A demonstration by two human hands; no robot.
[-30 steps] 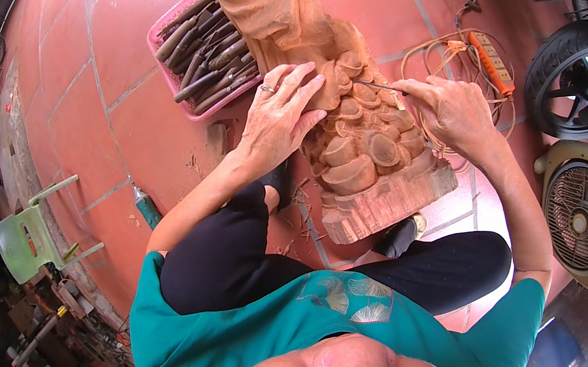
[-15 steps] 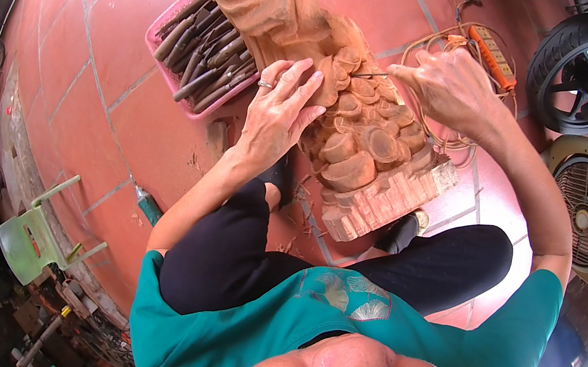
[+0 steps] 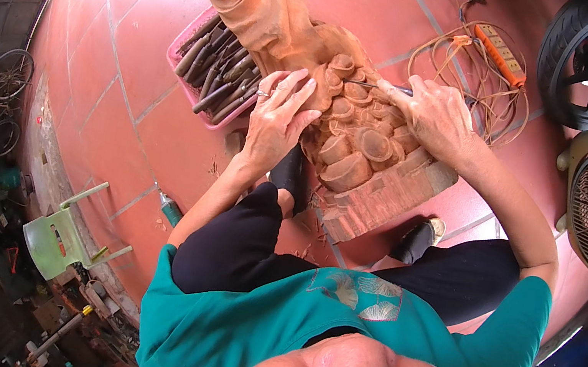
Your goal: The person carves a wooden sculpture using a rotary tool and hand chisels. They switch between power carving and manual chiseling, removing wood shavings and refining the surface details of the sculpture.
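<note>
Carved wooden figure lies aslant in front of the person, under both hands. The right hand is closed around a slim dark tool, its tip among rounded carvings; the left hand, fingers and thumb apart, rests on the figure's left edge. Tools fill a pink basket just left. Beyond the right hand, an orange power strip has markings too small to read.

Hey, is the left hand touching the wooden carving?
Touching: the head view shows the left hand with its fingers resting on the wooden carving.
</note>
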